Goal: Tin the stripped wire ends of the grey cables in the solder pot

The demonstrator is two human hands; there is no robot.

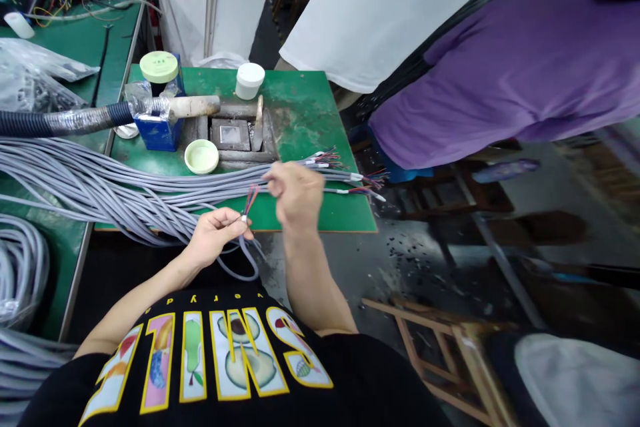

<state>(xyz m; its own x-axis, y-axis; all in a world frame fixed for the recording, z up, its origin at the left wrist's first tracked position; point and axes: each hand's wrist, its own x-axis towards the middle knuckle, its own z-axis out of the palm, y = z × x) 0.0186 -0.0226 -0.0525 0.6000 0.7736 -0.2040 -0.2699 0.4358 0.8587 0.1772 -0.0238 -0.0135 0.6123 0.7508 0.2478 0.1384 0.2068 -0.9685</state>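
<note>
Between the thumb and fingers of my left hand is the end of a grey cable. Its thin red and dark wires fan upward from a white band near the fingertips. My right hand is raised just right of those wires, its fingers curled and smeared by motion; whether it holds anything is hidden. Behind both hands, a bundle of grey cables runs across the green table, with stripped, coloured wire ends at its right end.
Beyond the bundle sit a metal solder pot, a flexible hose on a blue holder, an open pale green tub and a white tub. A person in purple is close on the right. A wooden stool lies lower right.
</note>
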